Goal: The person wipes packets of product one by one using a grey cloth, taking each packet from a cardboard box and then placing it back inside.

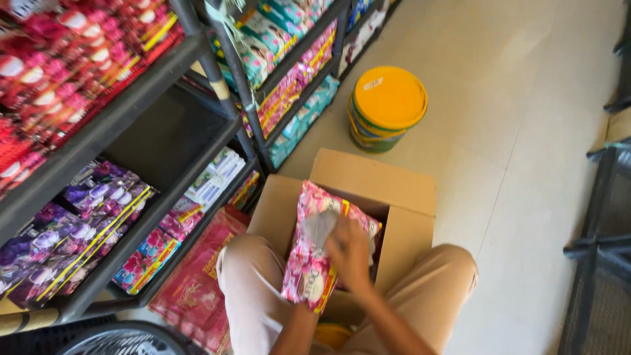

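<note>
Now the pink packet [309,256] stands upright over the open cardboard box [407,223], between the person's knees. One hand [348,253], probably the right, lies on its front with fingers curled, gripping it. The other hand is hidden behind the packet, beside the black shelf [164,141].

Single head view, steeply downward, close over lap and shop floor [526,197]

Dark metal shelving [164,79] lines a pale tiled floor [526,131].
</note>
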